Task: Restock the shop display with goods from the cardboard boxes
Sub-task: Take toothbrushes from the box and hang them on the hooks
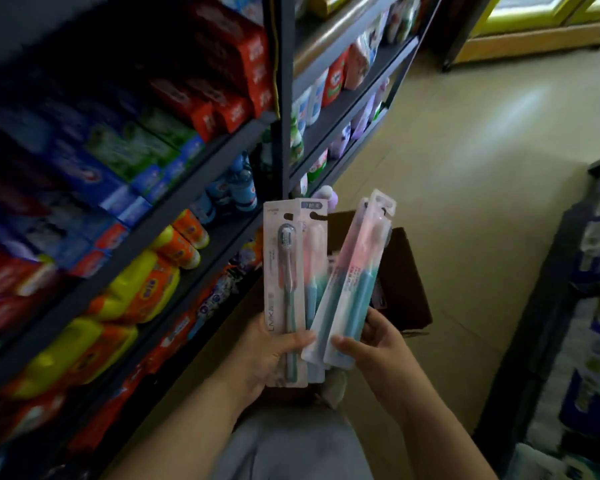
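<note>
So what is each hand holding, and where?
Left hand and right hand each hold flat carded toothbrush packs by their lower ends.

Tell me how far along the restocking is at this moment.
Done: the shelves beside the person already hold toothpaste boxes and yellow detergent packs, though when they were placed can't be told. In hand: the left hand grips upright toothbrush packs; the right hand holds two tilted toothbrush packs. Left: none of these is on the display yet, and the open cardboard box sits below.
</note>
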